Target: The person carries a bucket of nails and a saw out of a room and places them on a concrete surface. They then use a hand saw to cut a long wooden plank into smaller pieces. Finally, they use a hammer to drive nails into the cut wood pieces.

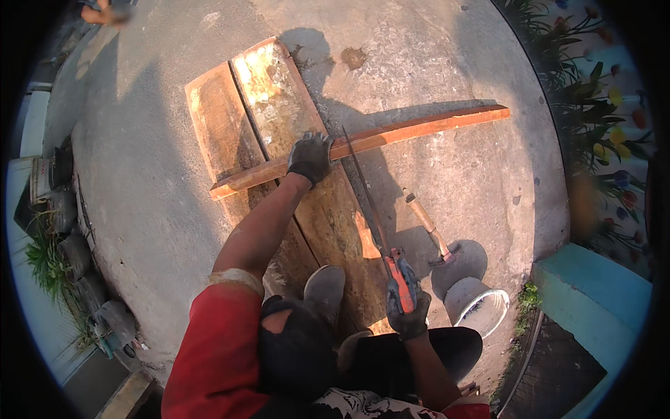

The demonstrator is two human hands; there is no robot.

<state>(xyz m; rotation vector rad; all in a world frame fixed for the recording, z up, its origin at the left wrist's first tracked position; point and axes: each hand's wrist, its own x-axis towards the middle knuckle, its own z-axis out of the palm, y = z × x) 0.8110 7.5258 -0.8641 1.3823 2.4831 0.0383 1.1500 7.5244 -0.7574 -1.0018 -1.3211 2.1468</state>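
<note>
A long reddish-brown wooden beam (433, 126) lies crosswise over a low bench of two weathered planks (324, 206), its right part jutting past the edge. My left hand (309, 158), in a dark glove, grips the beam near the right plank's edge, fingers over its far side. In my right hand (409, 320), also gloved, is the red-and-black handle of a handsaw (399, 281). Its long thin blade slants up and away, crossing the beam just right of my left hand. Whether the teeth have cut into the wood I cannot tell. My shoe (324, 290) rests on the planks.
Right of the bench, a wooden-handled hammer (427, 223) lies on the concrete ground (474, 188). A whitish bucket (460, 295) stands nearer me. A teal ledge (593, 297) and a flower-painted wall (614, 126) border the right; potted plants (47, 262) line the left. Someone's blurred limb (103, 12) shows at upper left.
</note>
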